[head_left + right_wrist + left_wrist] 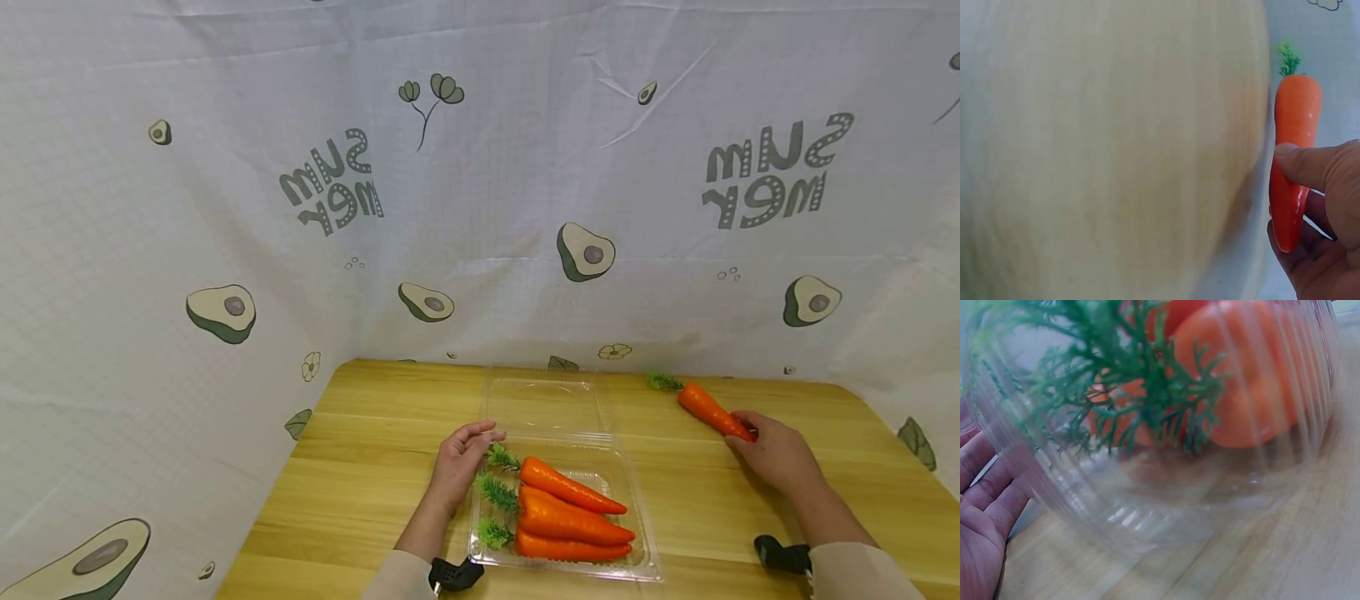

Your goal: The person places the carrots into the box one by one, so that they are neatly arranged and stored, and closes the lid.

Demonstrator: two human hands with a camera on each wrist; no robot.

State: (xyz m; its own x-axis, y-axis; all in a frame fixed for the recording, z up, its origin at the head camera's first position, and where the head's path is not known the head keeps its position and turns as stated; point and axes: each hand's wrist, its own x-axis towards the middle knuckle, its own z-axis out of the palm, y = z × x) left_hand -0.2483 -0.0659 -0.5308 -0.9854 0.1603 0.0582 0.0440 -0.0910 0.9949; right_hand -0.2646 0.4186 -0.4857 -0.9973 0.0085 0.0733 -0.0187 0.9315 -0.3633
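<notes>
In the head view a carrot [708, 408] with a green top is pinched near its tip by my right hand [780, 454]. The right wrist view shows the thumb [1300, 162] laid across this carrot [1297, 112], with fingers behind it. A clear plastic clamshell box [641, 542] lies with its lid [547, 404] folded back. Inside are three carrots [573, 517] side by side, green tops [497, 492] pointing left. My left hand [457, 462] is at the box's back left corner; the left wrist view shows its loosely extended fingers [997, 494] against the ribbed wall [1072, 506].
Everything stands on a wood-grain table [360, 467]. A pale curtain [480, 183] printed with avocados hangs behind the table and along its sides. A black wrist mount [456, 573] sits by the left sleeve, another [782, 554] by the right sleeve.
</notes>
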